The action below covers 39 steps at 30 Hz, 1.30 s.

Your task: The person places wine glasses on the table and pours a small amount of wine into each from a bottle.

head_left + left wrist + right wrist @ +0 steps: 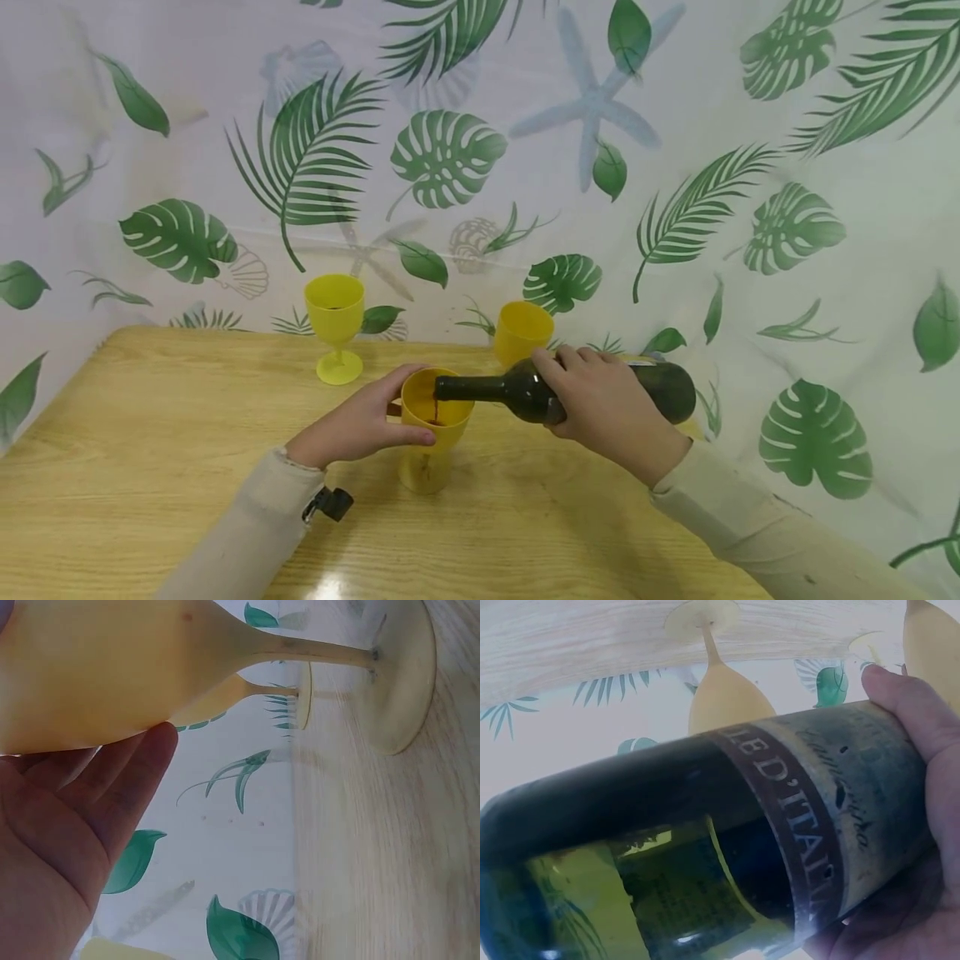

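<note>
A counter (135, 467) of pale yellow wood is seen, with fine, long grain and a bright reflection in its nearer part. Its back left corner is rounded. Behind the back edge, a white sheet (487, 242) is hung; it is slightly creased, and it is printed with green leaves, grey-blue starfish and shells.

Three yellow goblets of smooth material, with rounded bowls, are found here. The left goblet (334, 321) is stood near the back edge, to the right of the back left corner; its thin stem and round foot are well visible. The right goblet (522, 333) is also placed by the back edge, and its lower part is hidden by the bottle (517, 389). The middle goblet (444, 437) is situated nearer to the front than both others, above the counter's middle part; whether its foot touches the wood cannot be told with certainty.

The bowl of this goblet is held by the left grip (367, 425), with the thumb in front and the fingers on the far side. The bottle, of dark green shiny glass, is clasped round its body by the right grip (603, 404). It is tilted almost horizontally, its mouth being over the bowl, and a thin dark stream (437, 409) is poured inside.
</note>
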Each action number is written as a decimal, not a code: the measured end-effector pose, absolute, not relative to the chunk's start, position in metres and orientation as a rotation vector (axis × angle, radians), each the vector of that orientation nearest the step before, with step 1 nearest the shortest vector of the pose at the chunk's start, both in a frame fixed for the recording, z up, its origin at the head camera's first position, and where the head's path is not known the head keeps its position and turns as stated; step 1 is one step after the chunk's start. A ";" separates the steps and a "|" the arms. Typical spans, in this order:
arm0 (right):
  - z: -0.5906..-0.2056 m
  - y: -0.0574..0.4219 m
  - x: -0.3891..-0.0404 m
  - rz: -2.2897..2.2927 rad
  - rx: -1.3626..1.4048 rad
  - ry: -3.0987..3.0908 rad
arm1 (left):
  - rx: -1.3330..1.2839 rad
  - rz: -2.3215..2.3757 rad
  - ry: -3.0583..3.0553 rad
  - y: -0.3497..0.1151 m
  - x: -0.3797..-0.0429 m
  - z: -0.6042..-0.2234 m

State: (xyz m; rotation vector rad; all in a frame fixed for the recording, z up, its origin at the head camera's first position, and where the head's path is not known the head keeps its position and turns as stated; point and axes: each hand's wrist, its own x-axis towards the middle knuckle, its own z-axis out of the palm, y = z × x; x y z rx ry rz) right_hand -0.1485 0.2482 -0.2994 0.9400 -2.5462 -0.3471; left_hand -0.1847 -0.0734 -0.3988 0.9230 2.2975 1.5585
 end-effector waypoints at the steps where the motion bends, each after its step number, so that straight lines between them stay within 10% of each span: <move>1: -0.299 0.248 -0.149 -0.347 0.938 -2.549 | 0.930 1.562 2.297 -0.073 -0.185 -0.399; 39: -0.303 0.248 -0.148 -0.335 0.923 -2.549 | 0.963 1.565 2.270 -0.072 -0.182 -0.399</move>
